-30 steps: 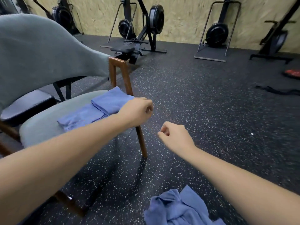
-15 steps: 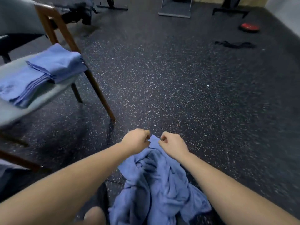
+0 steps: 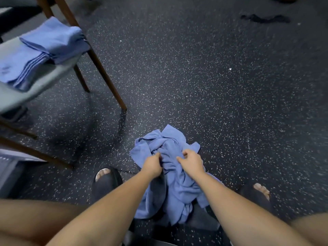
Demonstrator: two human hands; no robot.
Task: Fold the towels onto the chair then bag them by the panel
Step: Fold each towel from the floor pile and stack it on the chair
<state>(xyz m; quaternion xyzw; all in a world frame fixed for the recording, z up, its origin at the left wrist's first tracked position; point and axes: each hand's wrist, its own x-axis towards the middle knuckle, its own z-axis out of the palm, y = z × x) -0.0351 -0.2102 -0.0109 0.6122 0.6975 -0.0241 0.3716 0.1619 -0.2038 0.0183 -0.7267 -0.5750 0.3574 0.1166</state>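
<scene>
A dark rubber floor flecked with white (image 3: pixel 195 77) fills most of the room in front of me. Off to the person's left stands a chair with a grey-green padded seat and slanting brown wooden legs (image 3: pixel 56 70). On that seat lie two stacks of folded blue towels (image 3: pixel 49 39), the thicker stack resting partly on top of the flatter, striped-edged one. Down on the floor, between the person's feet and well apart from the chair, sits a crumpled heap of blue cloth towels (image 3: pixel 170 144), none of it folded. The person bends over it with both bare arms reaching down. The left hand (image 3: pixel 153 166) has its fingers curled down into the left side of the heap, gripping a bunch of cloth. The right hand (image 3: pixel 192 162) is just beside it, with thumb and forefinger closed on a fold near the top of the heap. A dark open-toed sandal (image 3: pixel 106 180) shows on the left foot. Far across the floor lies a limp black strap (image 3: pixel 264 18), and nearer in there is a small white scrap (image 3: pixel 230 69).
</scene>
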